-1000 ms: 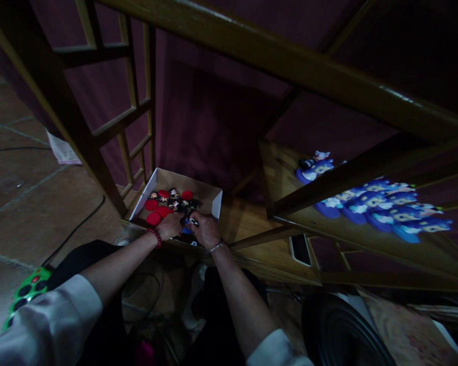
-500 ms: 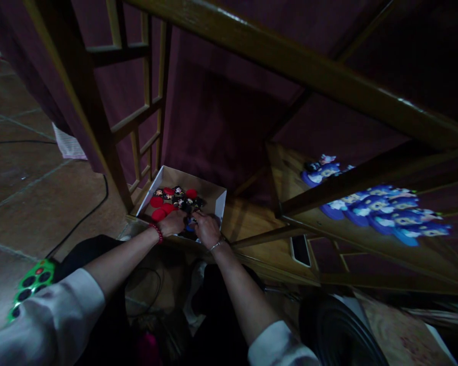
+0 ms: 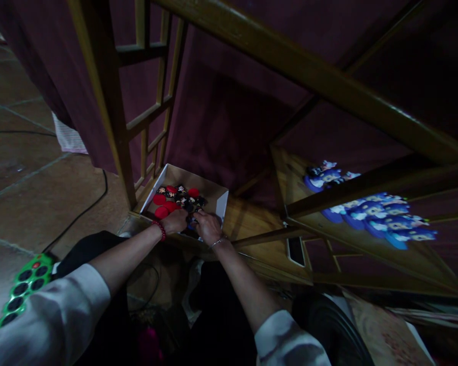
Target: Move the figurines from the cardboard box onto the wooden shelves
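Observation:
A shallow cardboard box (image 3: 221, 206) with white outer walls stands on a low wooden shelf. Inside it lie several small black-clothed figurines (image 3: 191, 202) and red round bases (image 3: 161, 212). My left hand (image 3: 176, 221), with a red bead bracelet, reaches over the near wall, its fingers curled down inside. Beside it my right hand (image 3: 208, 227), wearing a thin bracelet, has its fingers pinched together. Between the two hands a small dark-blue piece shows in part, at the right fingertips. The left fingertips and whatever they hold are hidden.
Several blue-and-white figurines (image 3: 381, 216) on blue bases stand on a raised shelf at right. A phone (image 3: 295, 250) lies on the lower shelf. Wooden lattice (image 3: 148, 114) and a beam (image 3: 290, 66) frame the box. A green multi-socket strip (image 3: 23, 290) rests on the floor.
The view has shifted slightly, so the box and frame appear a little further right. Both hands stay close together in the box, with only slight finger movement.

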